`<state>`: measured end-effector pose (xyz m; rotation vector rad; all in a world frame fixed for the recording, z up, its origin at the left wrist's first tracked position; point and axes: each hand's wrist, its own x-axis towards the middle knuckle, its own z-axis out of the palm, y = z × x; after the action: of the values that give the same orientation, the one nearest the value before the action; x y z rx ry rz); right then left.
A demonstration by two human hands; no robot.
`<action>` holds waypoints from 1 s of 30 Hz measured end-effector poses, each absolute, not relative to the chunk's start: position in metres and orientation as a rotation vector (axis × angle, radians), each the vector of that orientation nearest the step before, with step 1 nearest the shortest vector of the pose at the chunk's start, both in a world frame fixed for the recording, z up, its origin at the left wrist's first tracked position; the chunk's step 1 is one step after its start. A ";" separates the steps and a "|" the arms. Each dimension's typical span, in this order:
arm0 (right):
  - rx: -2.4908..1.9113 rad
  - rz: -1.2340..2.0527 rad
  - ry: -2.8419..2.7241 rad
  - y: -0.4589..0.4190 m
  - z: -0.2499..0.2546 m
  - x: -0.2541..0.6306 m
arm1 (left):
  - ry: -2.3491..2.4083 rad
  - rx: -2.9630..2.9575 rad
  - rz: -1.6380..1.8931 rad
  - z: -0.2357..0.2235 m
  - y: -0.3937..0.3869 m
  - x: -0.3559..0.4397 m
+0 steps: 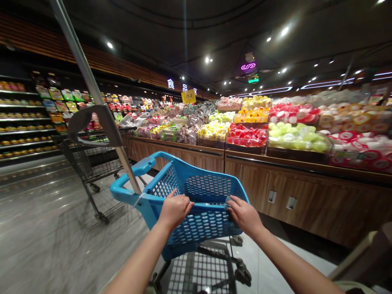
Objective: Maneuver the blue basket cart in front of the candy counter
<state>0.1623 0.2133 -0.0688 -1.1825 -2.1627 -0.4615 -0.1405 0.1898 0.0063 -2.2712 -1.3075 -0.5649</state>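
Observation:
A blue plastic shopping cart basket (196, 185) stands right in front of me on a dark wheeled frame. My left hand (174, 210) grips the near rim of the basket, fingers curled over the edge. My right hand (245, 216) holds the same rim further right, fingers wrapped over it. The basket looks empty inside. A metal pole (92, 87) is strapped to the cart's left corner and rises up and to the left.
A long wooden display counter (306, 192) piled with packaged sweets (248, 134) runs along the right. A dark wire shopping cart (94, 159) stands to the left. Shelves of goods (27, 118) line the far left wall. Glossy grey floor lies between.

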 end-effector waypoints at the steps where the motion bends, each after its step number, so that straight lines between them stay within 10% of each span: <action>1: -1.217 -0.458 -2.133 0.212 -0.069 0.162 | -1.303 -2.266 -0.567 0.006 0.189 -0.139; 30: -1.193 -0.457 -2.147 0.189 -0.067 0.175 | -1.504 -2.120 -0.622 0.004 0.193 -0.129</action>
<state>0.1754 0.1888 -0.0665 -1.1933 -2.1466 -0.4572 -0.1287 0.1928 0.0041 -2.1201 -1.5041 -0.6223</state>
